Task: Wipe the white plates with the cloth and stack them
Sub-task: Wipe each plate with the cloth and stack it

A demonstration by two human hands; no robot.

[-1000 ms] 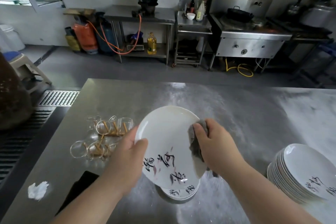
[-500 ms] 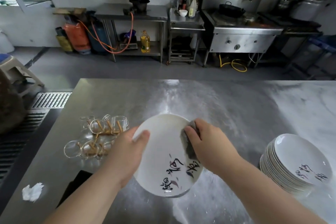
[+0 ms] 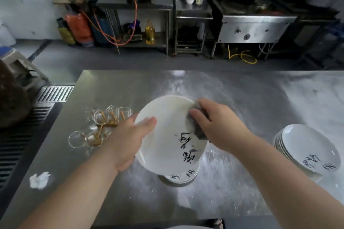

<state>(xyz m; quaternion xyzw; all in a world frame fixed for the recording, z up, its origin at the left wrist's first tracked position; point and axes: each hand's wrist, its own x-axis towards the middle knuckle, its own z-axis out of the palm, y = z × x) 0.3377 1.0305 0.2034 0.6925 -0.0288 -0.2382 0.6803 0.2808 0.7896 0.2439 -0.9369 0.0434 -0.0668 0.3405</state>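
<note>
Left hand (image 3: 128, 141) grip holds tilted plate (image 3: 167, 135); right hand (image 3: 219, 126) grip pinches cloth (image 3: 199, 133) against plate's right edge; hard rub could slip plate onto stack (image 3: 183, 177) just under plate; chips.

Bare left hand (image 3: 128, 141) and right hand (image 3: 221, 126), forearms uncovered.
</note>
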